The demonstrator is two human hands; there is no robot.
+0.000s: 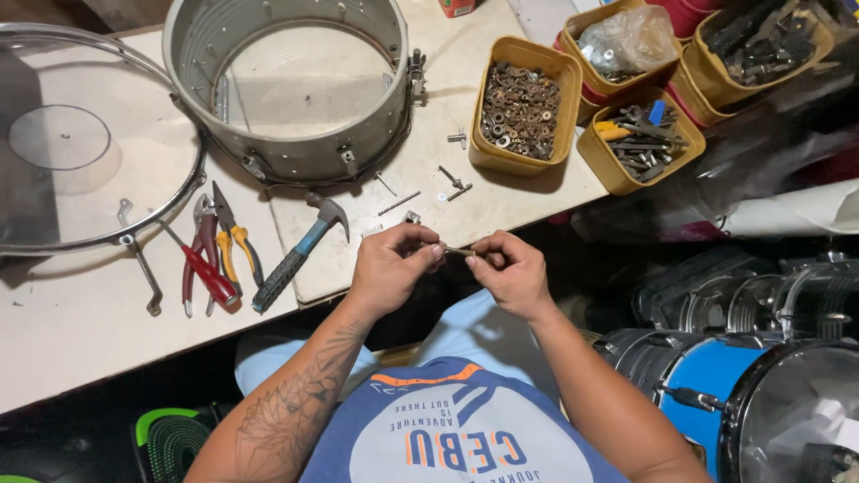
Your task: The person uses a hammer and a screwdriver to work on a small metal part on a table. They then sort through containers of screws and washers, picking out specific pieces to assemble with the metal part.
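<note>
1. Head view, hands: 2 hands meet just past the table edge. The left hand (394, 266) and the right hand (508, 268) each pinch 1 end of 1 thin metal rod (458, 251), which lies level between the fingertips.
2. Head view, tools: 1 hammer (300, 250) with a blue and black grip lies on the white table (80, 322), just beside the left hand. Left of it lie 2 pairs of pliers, 1 red-handled (204, 255) and 1 yellow-handled (237, 243), plus 1 red-handled screwdriver (201, 268).
3. Head view, drum parts: 1 bare grey drum shell (291, 85) stands at the far side of the table, and 1 clear drumhead in its hoop (76, 134) lies to its left.
4. Head view, tubs: 4 yellow tubs sit at the right; the nearest (523, 105) holds rusty washers and nuts. A few loose screws (452, 179) lie between it and the hands.
5. Head view, floor: 1 blue drum (707, 371) stands lower right.
</note>
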